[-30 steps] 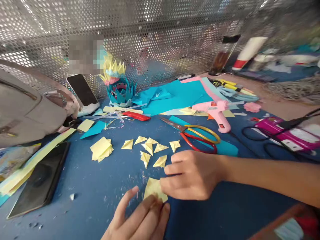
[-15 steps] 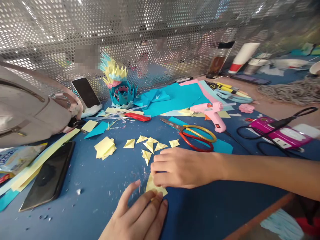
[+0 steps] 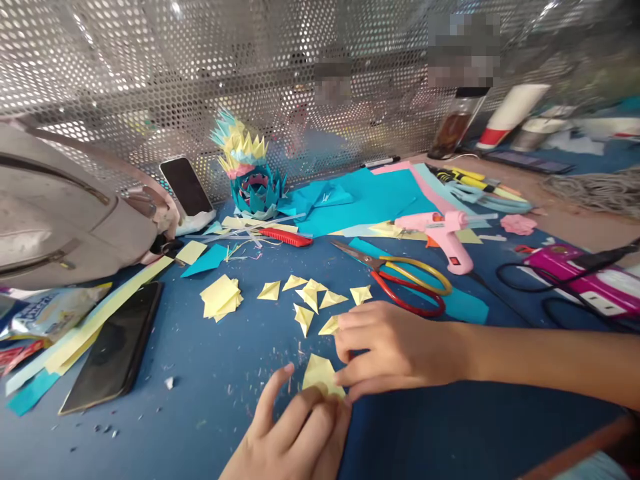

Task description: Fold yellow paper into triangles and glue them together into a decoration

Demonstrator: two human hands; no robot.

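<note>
A small yellow paper square point(image 3: 319, 373) lies on the blue table, its lower edge covered by my left hand point(image 3: 300, 433). The left fingers are curled and pressed onto that edge, while the forefinger stretches out to one side. At the paper's right corner, the fingertips of my right hand point(image 3: 395, 347) come together, close to the left fingertips. Whether the lower edge is folded is hidden. Just above the right fingers sits a folded yellow piece point(image 3: 329, 326), partly covered. More folded yellow pieces point(image 3: 303, 318) are scattered beyond it, with a stack of yellow squares point(image 3: 220, 298) to their left.
Scissors point(image 3: 395, 272), a pink glue gun point(image 3: 445, 233) and a red cutter point(image 3: 287, 237) lie farther back. A folded-paper model point(image 3: 253, 180) stands by the perforated metal screen. On the left are a phone point(image 3: 117, 353) and a bag point(image 3: 65, 220); a purple power strip point(image 3: 575, 267) is right.
My right hand has shifted from over the paper's top to its right corner, uncovering a folded piece. My left fingers have curled more tightly. The whole view has swung slightly left.
</note>
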